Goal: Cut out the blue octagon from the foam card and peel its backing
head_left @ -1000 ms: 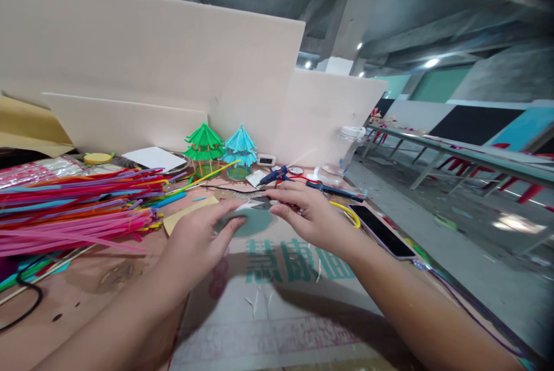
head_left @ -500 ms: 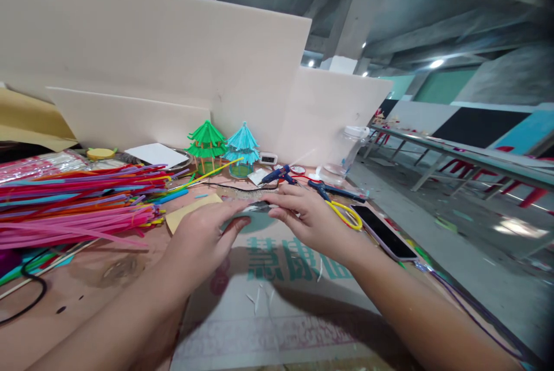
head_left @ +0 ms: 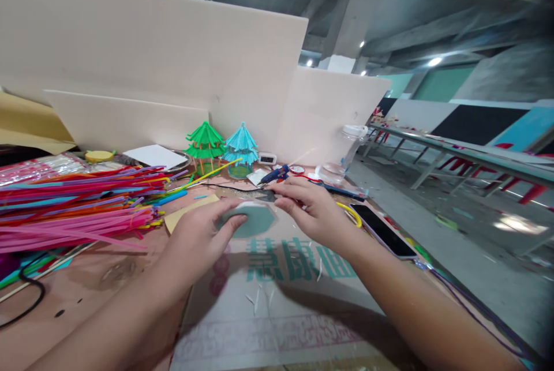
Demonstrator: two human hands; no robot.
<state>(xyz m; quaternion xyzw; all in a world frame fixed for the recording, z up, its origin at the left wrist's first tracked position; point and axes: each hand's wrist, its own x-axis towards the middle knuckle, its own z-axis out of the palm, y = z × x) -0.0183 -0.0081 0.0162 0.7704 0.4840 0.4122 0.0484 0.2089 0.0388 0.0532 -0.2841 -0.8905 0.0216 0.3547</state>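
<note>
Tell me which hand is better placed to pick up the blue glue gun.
Right. The right hand lies just in front of the glue gun, while the left hand presses on the green disc.

a heap of coloured straws (head_left: 78, 203) covers the table's left side — behind it stand a green paper pagoda (head_left: 203, 146) and a blue one (head_left: 240, 149). a phone (head_left: 381, 231) lies at the right, near a clear jar (head_left: 341, 154) — pale boards (head_left: 151, 59) lean behind.
</note>
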